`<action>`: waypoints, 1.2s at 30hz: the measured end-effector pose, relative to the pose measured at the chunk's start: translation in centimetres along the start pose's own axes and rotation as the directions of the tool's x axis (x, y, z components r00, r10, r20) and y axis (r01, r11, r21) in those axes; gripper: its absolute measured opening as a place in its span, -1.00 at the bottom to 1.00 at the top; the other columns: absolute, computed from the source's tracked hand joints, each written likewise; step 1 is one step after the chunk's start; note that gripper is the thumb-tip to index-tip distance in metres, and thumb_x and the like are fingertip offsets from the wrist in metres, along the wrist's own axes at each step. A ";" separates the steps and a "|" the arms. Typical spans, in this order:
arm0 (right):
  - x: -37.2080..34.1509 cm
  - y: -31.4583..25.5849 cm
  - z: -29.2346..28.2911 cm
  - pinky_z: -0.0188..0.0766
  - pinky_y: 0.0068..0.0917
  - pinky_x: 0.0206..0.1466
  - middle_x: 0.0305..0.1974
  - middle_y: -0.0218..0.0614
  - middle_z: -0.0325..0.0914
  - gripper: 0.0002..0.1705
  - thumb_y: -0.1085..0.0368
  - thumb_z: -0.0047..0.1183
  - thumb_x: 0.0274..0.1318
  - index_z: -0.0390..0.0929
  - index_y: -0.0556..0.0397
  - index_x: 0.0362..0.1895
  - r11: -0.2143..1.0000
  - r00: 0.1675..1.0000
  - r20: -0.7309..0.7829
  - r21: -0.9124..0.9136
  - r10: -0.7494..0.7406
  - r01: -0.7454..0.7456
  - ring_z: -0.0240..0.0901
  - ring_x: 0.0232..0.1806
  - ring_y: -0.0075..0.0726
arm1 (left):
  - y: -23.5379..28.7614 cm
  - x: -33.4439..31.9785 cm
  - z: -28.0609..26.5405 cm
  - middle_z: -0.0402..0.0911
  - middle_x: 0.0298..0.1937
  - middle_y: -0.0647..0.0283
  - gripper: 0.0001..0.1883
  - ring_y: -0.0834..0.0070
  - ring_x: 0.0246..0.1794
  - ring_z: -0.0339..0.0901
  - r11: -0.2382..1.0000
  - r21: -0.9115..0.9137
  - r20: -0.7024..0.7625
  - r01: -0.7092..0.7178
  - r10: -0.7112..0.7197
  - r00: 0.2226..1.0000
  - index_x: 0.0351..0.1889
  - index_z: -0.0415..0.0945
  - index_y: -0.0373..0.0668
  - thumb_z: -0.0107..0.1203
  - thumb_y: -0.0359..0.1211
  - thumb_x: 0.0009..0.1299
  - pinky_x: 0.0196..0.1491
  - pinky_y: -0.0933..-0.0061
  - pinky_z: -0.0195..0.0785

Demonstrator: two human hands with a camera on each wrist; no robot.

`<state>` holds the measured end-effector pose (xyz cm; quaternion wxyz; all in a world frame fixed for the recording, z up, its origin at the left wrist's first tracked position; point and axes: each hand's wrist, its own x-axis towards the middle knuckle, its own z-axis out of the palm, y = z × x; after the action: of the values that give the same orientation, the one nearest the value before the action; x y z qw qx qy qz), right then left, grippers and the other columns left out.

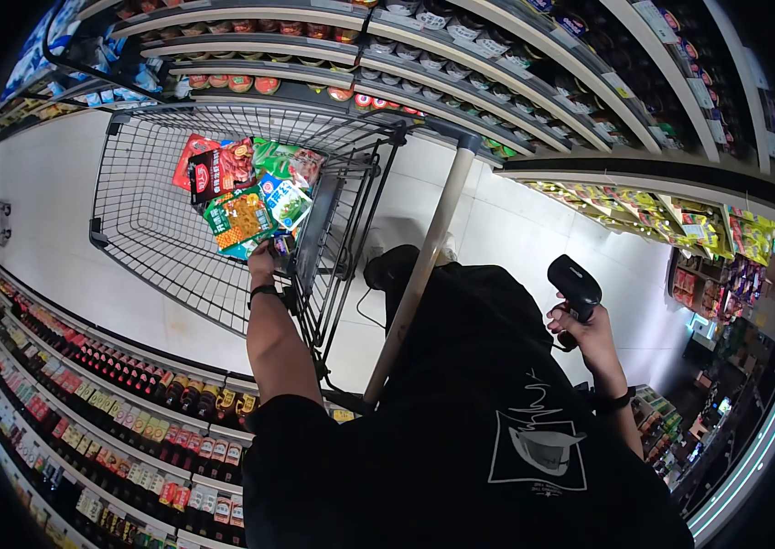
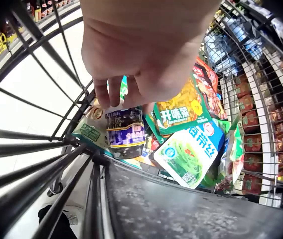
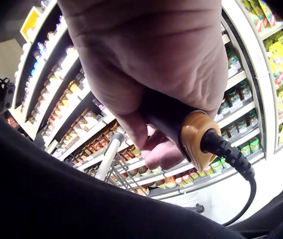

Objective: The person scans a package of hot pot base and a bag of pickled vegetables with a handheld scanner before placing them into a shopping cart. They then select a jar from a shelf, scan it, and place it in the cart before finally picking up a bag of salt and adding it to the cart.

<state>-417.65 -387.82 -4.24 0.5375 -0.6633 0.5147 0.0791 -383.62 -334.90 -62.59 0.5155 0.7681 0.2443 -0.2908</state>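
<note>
My left hand (image 1: pixel 262 263) reaches down into the shopping cart (image 1: pixel 97 233). In the left wrist view its fingers grip the top of a dark jar (image 2: pixel 125 135) with a purple label; the lid is hidden under them. Beside the jar lie a green packet (image 2: pixel 174 117) with yellow food pictured on it, a blue-and-white packet (image 2: pixel 190 154) and a red packet (image 1: pixel 223 169). My right hand (image 1: pixel 592 331) holds a black barcode scanner (image 1: pixel 575 285) by its handle, away from the cart. A cable (image 3: pixel 251 194) hangs from the scanner's orange-ringed end.
The cart's pale push bar (image 1: pixel 424 270) crosses in front of my body. Shelves of bottles (image 1: pixel 177 389) line the left side, and shelves of jars and tubs (image 1: pixel 461 69) run along the other. White floor tiles (image 1: pixel 49 174) show around the cart.
</note>
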 end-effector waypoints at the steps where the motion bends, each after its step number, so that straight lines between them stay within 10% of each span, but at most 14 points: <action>1: 0.0 0.2 -0.2 0.38 -0.60 -0.48 -0.40 -0.35 0.77 -0.78 0.29 0.42 0.31 0.75 0.18 -0.10 1.000 1.000 0.011 -0.004 0.013 -0.013 0.56 -0.52 -0.63 | 1.0 -0.6 0.1 0.78 0.11 0.01 -0.74 0.29 0.11 0.74 0.993 -0.120 0.067 0.002 0.006 0.998 0.17 0.68 -0.35 0.11 -0.46 0.62 0.21 0.24 0.60; 7: -0.9 0.5 0.4 0.37 -0.60 -0.48 -0.39 -0.36 0.76 -0.79 0.30 0.42 0.30 0.76 0.17 -0.10 0.997 0.996 0.026 -0.005 0.080 -0.080 0.56 -0.51 -0.62 | 5.5 -1.4 0.5 0.70 0.19 -0.06 -0.36 0.12 0.11 0.72 0.976 -0.199 0.325 0.092 -0.022 0.945 0.19 0.58 -0.45 -0.24 -0.90 0.17 0.18 0.09 0.66; 10: -1.3 0.4 0.5 0.39 -0.60 -0.45 -0.38 -0.35 0.76 -0.79 0.31 0.42 0.31 0.75 0.17 -0.09 0.995 0.995 0.027 -0.004 0.096 -0.096 0.58 -0.48 -0.61 | 5.4 -1.5 -0.3 0.70 0.20 -0.06 -0.35 0.09 0.13 0.72 0.941 -0.301 0.384 0.156 -0.030 0.923 0.21 0.56 -0.42 -0.04 -0.91 0.11 0.17 0.07 0.66; 16: -1.3 1.4 -0.7 0.54 -0.57 -0.30 -0.30 -0.30 0.80 -0.74 0.33 0.40 0.32 0.71 0.22 -0.02 0.999 0.996 0.086 0.013 0.027 -0.029 0.74 -0.30 -0.51 | 6.0 -3.1 -1.7 0.69 0.22 -0.03 -0.45 0.13 0.18 0.69 0.907 -0.412 0.075 0.084 -0.058 0.995 0.17 0.57 -0.39 0.06 -0.88 0.19 0.17 -0.02 0.64; 20: -0.8 1.6 -1.0 0.64 -0.51 -0.17 -0.23 -0.23 0.82 -0.75 0.39 0.35 0.35 0.68 0.27 0.01 1.000 0.981 0.193 0.020 -0.003 -0.001 0.77 -0.24 -0.44 | 11.3 -7.3 -3.1 0.73 0.04 0.32 -0.66 0.40 -0.07 0.63 0.982 -0.124 -0.117 0.144 -0.158 0.981 0.12 0.67 -0.07 0.08 -0.55 0.44 -0.18 0.25 0.53; 24: 0.1 2.6 -1.5 0.70 -0.47 -0.08 -0.12 -0.17 0.82 -0.79 0.44 0.23 0.43 0.63 0.31 0.06 0.992 0.954 0.295 0.122 -0.059 0.024 0.77 -0.17 -0.42 | 15.4 -9.4 -4.9 0.65 -0.23 0.41 -0.78 0.55 -0.33 0.52 0.990 -0.137 -0.033 -0.012 0.007 0.999 0.08 0.70 -0.01 0.15 -0.34 0.53 -0.30 0.39 0.43; 32: -1.9 -0.5 -3.1 0.56 -0.48 -0.21 -0.31 -0.39 0.72 -0.65 0.22 0.36 0.34 0.65 0.16 0.07 0.990 0.928 0.369 -0.101 -0.055 0.098 0.63 -0.31 -0.55 | 31.3 -27.6 -2.7 0.71 0.18 0.32 -0.64 0.53 0.14 0.65 0.888 -0.092 0.058 -0.450 0.456 0.888 0.37 0.57 -0.22 0.07 -0.30 0.71 0.14 0.44 0.49; 36: 0.3 5.0 -4.7 0.59 -0.54 -0.23 -0.29 -0.38 0.74 -0.67 0.26 0.39 0.34 0.65 0.18 0.06 0.963 0.892 0.365 0.131 -0.268 0.236 0.65 -0.31 -0.58 | 35.2 -39.0 3.5 0.70 0.19 0.30 -0.60 0.50 0.17 0.65 0.876 -0.065 0.181 -0.477 0.480 0.858 0.37 0.59 -0.22 0.13 -0.21 0.71 0.17 0.42 0.48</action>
<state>-423.48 -391.18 -5.69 0.6598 -0.6734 0.3134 0.1140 -388.31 -353.43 -13.53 0.5994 0.7684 -0.0025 -0.2241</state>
